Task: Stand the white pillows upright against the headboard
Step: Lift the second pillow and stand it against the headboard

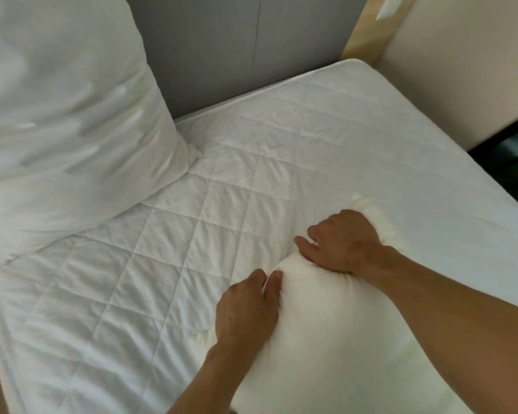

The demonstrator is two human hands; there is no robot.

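I see both hands on the second white pillow (335, 339), which lies on the quilted mattress (168, 264) in the near right part of the view, well apart from the grey headboard (222, 55). The left hand (245, 312) pinches the pillow's near-left edge, with the thumb and fingers closed on the fabric. The right hand (344, 243) is clamped over the far edge, and the filling bulges up between the two grips. The first white pillow (63, 115) already leans at the headboard on the left; it looks tilted and blurred, so I cannot tell how firmly it stands. For this step I would keep both grips tight, lift the pillow by this edge so that the filling settles downward, and carry it to the free place to the right of the first pillow. I would put the bottom edge where mattress and headboard meet, then press the back flat against the headboard before letting go, otherwise it may slide forward.
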